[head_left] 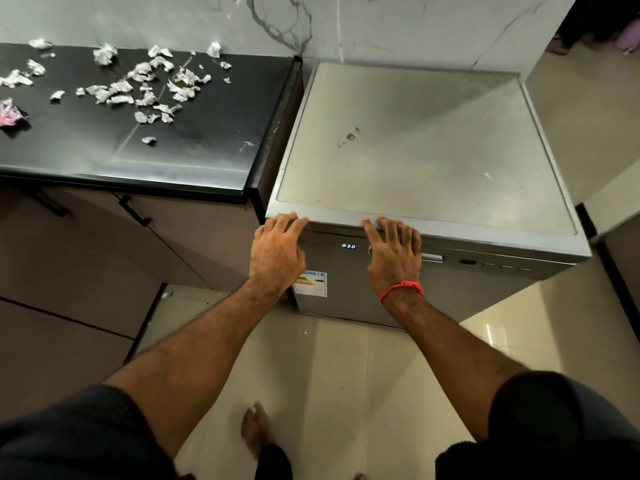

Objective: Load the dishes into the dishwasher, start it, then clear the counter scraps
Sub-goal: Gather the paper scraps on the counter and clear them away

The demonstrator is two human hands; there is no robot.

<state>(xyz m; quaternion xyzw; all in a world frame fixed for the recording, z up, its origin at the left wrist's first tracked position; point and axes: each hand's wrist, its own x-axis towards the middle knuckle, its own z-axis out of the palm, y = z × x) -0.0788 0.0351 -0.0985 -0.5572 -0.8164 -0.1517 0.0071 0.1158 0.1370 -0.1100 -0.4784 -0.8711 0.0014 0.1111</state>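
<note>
- Centre frame: closed dishwasher (426, 150), left hand (277, 252) and right hand (393, 254) flat, fingers spread, on its front top edge.
- Upper left: crumpled scraps (145, 84) litter the dark table (207, 157); bare strip along its front edge.
- Below: open floor (329, 375).

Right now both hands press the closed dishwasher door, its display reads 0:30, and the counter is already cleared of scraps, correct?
Not quite. The head view shows crumpled scraps still strewn over the counter. The rest holds: left hand and right hand on the dishwasher, display reading 0:30.

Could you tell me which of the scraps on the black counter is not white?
The pink scrap at the counter's far left edge; every other crumpled scrap there, such as the white scraps in the middle, is white.
</note>
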